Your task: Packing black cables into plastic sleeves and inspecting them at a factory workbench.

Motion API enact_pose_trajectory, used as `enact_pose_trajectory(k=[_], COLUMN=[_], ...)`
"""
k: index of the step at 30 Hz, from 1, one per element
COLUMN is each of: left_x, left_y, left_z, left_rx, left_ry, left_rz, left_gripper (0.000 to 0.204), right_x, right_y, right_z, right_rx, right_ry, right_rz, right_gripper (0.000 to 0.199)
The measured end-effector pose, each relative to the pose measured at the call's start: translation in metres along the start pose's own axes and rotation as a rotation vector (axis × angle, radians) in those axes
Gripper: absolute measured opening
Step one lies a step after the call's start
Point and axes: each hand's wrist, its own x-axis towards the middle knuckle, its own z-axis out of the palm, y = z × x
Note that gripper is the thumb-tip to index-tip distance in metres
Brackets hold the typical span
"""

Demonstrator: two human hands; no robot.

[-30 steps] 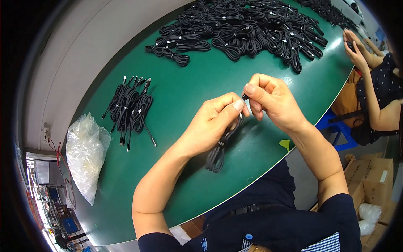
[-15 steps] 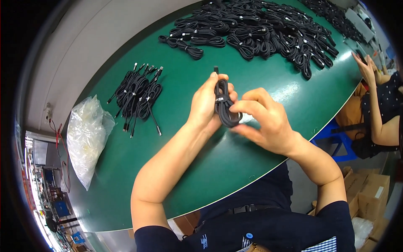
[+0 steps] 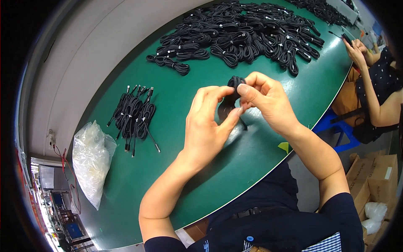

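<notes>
A coiled black cable (image 3: 236, 81) is held up over the green table between my two hands. My left hand (image 3: 208, 122) has its fingertips and thumb at the near left side of the coil. On the right, my right hand (image 3: 268, 103) pinches the coil between thumb and fingers. One loose cable end hangs below the fingers. The coil points toward me, so its tie and part of its length are hidden.
A large heap of coiled black cables (image 3: 252, 35) covers the far table. At left lie a smaller cable pile (image 3: 133, 113) and a clear plastic bag (image 3: 93, 161). Another person's hand (image 3: 357, 52) is at far right, above a blue stool (image 3: 338, 130). Cardboard boxes (image 3: 375, 176) stand lower right.
The coil has been turned from lying lengthwise in my left hand to pointing toward me. My right hand has risen to its upper end, and my left hand has shifted its grip.
</notes>
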Motion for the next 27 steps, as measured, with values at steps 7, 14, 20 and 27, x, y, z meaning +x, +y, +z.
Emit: enact_pose_trajectory(k=[7, 14, 20, 27], left_x=[-0.002, 0.002, 0.000, -0.004], left_y=[-0.023, -0.026, -0.038, -0.033], left_z=[0.005, 0.009, 0.009, 0.022], left_rx=[-0.490, -0.423, -0.579, -0.764], left_ry=[-0.027, -0.023, 0.053, -0.113], left_rz=[-0.439, -0.469, -0.478, -0.756], left_gripper=[0.024, 0.021, 0.023, 0.028], right_x=[0.001, 0.000, 0.008, -0.004], right_y=[0.022, 0.018, 0.021, 0.020], right_z=[0.000, 0.009, 0.009, 0.014], right_rx=[-0.451, -0.720, -0.451, -0.115], right_ry=[0.041, 0.056, 0.009, -0.146], right_rz=[-0.326, -0.511, -0.249, 0.111], right_gripper=[0.010, 0.015, 0.017, 0.011])
